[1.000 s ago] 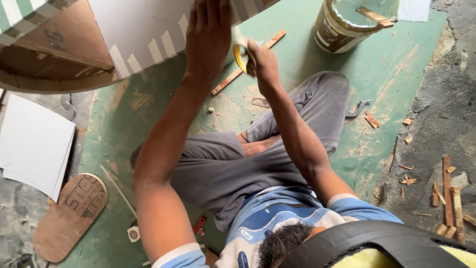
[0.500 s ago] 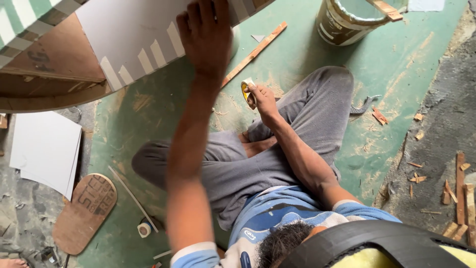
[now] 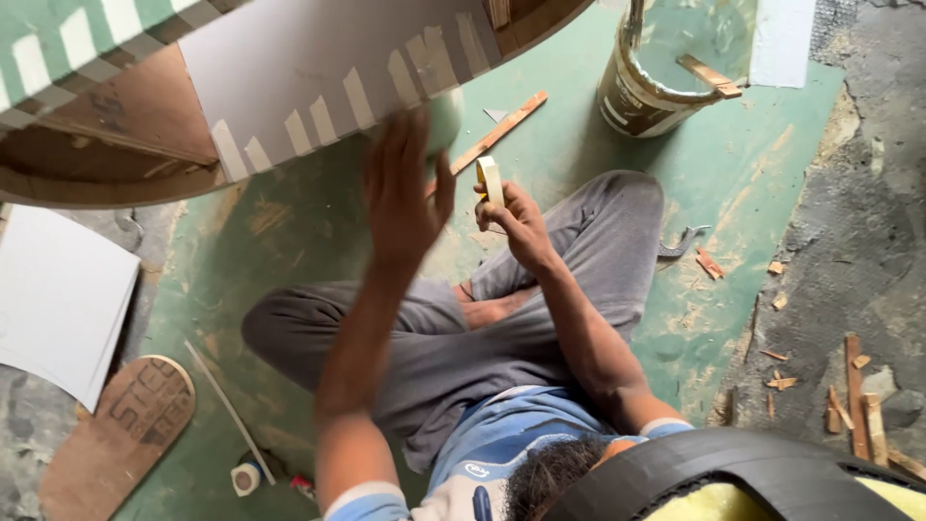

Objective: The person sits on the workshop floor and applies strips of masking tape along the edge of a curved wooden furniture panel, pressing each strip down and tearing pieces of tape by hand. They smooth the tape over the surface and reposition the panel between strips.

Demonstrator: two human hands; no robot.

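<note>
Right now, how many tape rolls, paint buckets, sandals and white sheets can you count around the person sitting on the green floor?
Rolls of pale masking tape: 2, one in the right hand at, one small on the floor
Round metal paint bucket: 1
Brown rubber sandal: 1
Flat white sheet stack: 1
Total: 5

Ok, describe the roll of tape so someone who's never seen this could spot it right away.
Start at the paint bucket standing on the green floor at the top. Go down and left to the right hand, raised above the grey-trousered knee. The roll of tape is the thin pale ring pinched upright in its fingers.
</note>
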